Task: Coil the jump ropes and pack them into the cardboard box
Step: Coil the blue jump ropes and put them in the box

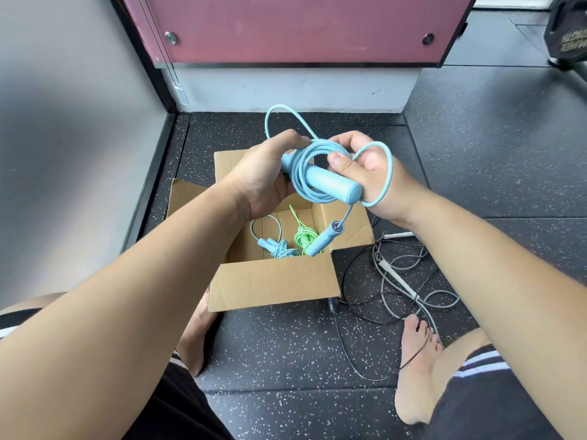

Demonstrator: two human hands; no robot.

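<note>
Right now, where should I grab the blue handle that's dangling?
Grip the dangling handle round its smooth middle, coming from below. It hangs slanted on its cord above the cardboard box, free end lowest.

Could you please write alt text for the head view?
Left hand and right hand hold a coiled blue jump rope over a cardboard box containing a second blue rope and a green rope. A grey rope and a black rope lie loose beside it.

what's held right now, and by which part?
The blue jump rope, in both hands: left hand grips the far end of its wrapped handle, right hand pinches the coil onto it. Other handle dangles free.
</note>
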